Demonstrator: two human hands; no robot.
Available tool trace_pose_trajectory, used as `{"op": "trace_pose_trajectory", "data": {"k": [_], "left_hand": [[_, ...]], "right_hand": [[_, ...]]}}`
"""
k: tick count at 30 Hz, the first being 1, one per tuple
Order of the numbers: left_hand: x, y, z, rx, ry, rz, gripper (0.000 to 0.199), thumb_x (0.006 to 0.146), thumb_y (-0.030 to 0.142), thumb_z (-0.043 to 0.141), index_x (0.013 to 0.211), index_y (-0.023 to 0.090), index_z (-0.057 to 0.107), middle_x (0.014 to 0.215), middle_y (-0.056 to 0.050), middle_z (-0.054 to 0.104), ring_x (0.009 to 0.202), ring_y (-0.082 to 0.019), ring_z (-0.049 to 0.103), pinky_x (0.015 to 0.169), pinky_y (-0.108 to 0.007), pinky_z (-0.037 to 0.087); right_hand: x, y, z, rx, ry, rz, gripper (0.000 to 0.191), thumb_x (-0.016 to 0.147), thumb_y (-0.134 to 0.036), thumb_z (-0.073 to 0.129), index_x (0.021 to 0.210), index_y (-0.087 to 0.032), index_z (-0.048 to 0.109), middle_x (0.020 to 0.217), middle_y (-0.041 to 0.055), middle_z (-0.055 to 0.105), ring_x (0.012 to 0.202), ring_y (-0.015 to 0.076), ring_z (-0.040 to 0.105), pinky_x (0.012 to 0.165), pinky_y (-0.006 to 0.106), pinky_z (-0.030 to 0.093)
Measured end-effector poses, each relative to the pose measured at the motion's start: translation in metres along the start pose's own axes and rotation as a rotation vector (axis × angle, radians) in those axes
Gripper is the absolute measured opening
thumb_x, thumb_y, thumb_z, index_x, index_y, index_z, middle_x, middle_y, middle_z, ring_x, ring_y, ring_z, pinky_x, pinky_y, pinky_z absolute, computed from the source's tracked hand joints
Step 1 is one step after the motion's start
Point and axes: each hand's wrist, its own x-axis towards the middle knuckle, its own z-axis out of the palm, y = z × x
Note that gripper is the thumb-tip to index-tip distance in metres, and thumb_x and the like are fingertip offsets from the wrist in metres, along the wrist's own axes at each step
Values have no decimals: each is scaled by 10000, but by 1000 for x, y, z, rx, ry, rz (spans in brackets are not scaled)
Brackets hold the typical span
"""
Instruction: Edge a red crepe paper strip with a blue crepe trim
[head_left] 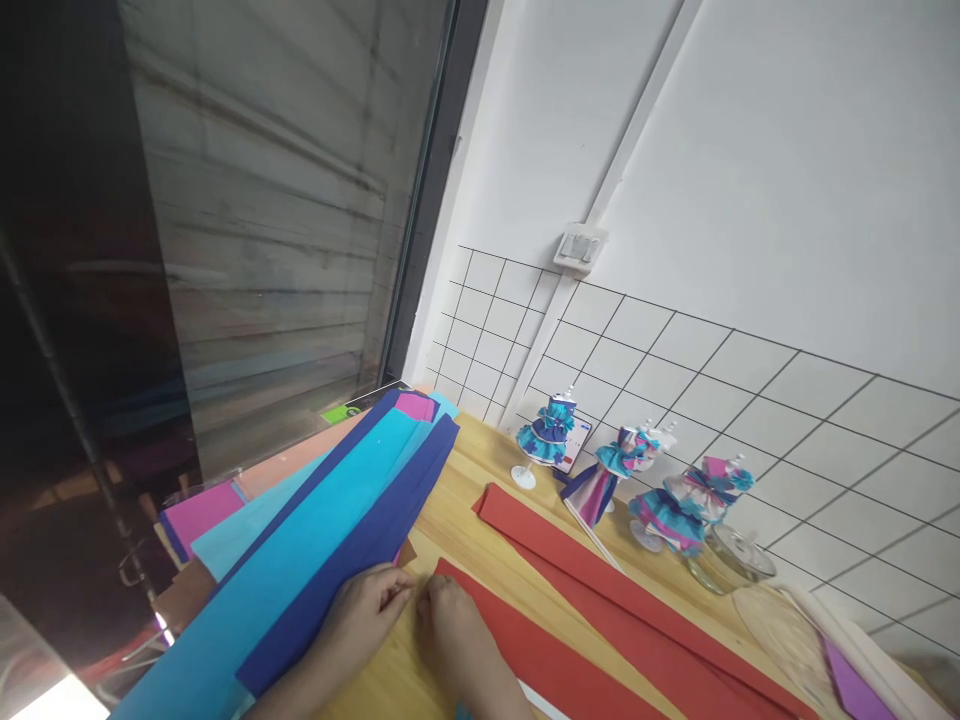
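- Wall (787, 200), white with dark grid lines low down, rises behind and to the right of the blue stack (300, 520)
- Table (450, 480) of light wood, showing bare in the gap just right of the blue stack
- The blue stack itself, turquoise and navy sheets slanting away to a narrow far end, layers loosely overlapped; the left forearm crosses its navy side in view, so a careless drag of the sleeve-free arm could, I judge, skew the layers
- Far red strip (600, 590), folded along its length, well to the right of the blue stack
- Near red strip (540, 650), between that one and the blue stack, partly behind the right wrist; a leaning wrist would probably crease it or push it askew
- Left hand (371, 605), at the blue stack's right edge, mostly closed, thumb and forefinger brought together; whether anything thin is pinched there I cannot tell
- Right hand (454, 620), farther right from the blue stack, fingers curled in, tips hidden, hold unclear; anything tiny in it could slip if the grip slackens
- Three small dress forms (551, 430), right of the blue stack's far end, on slim stands; a shove through the far red strip might topple one
- Phone (576, 445), propped behind the dress form nearest the blue stack
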Motion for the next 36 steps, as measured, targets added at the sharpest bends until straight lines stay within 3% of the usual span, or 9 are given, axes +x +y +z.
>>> {"op": "trace_pose_trajectory", "data": {"k": [5,15,25,36], "left_hand": [[0,0,0,38,-7,6,251,820,246,399,750,198,636,694,2,618,652,-135,565,593,-215,383],[-5,7,-1,175,-55,99,246,794,175,450,612,212,610,668,7,564,685,-141,544,597,-240,318],[-3,6,-1,257,-91,154,249,799,157,441,638,227,618,684,9,563,710,-140,556,604,-239,315],[-4,6,0,235,-60,121,232,813,150,400,697,216,590,716,11,580,721,-139,560,607,-233,318]], "right_hand": [[-4,0,-2,20,2,28,233,809,-25,378,836,-118,590,817,109,660,749,196,625,623,249,410],[-9,1,-4,106,37,32,196,809,-65,385,793,-135,568,769,90,633,705,181,608,594,237,396],[-11,1,-9,243,98,33,204,831,-124,384,696,-167,531,743,46,616,683,127,591,595,183,398],[-13,3,-7,232,102,50,192,752,-50,408,681,-163,546,730,42,612,671,122,589,580,168,393]]}}
